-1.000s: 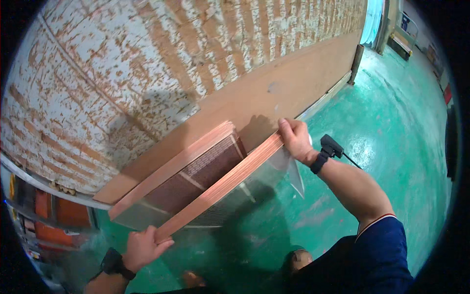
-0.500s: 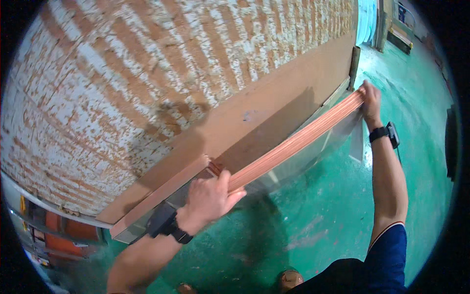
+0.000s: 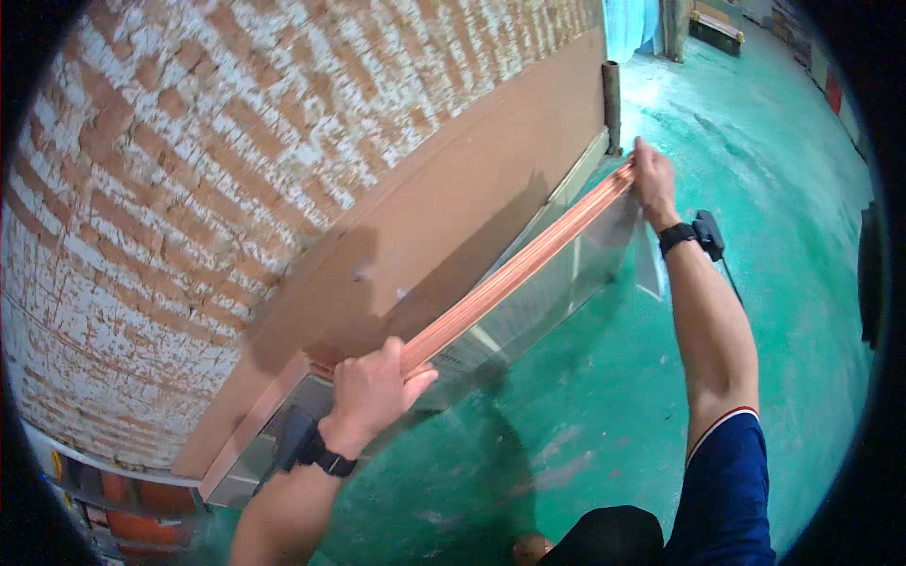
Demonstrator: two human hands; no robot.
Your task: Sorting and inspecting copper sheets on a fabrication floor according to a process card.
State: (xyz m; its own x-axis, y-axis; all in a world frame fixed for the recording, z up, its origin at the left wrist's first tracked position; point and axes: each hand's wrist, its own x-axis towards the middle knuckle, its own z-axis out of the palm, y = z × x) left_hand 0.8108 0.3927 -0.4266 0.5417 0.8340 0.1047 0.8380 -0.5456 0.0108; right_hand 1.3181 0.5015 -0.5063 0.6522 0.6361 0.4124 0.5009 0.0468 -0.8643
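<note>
Between both hands I hold a stack of thin flat sheets, with copper-pink edges along the top and a shiny grey front face. My left hand is closed over the near left end of the top edge. At the far right corner, the fingers of my right hand wrap round the same stack. Another group of sheets with a pinkish edge leans at the lower left, beyond my left wrist. Behind both stands a brown board against the wall.
A brick wall with flaking white paint rises on the left. A short post stands at the board's far end, near blue sheeting. Orange items lie at the lower left. The floor is glossy green.
My hands and the stack of sheets have shifted left in the view, which has itself turned somewhat. Both hands keep their hold on the stack.
</note>
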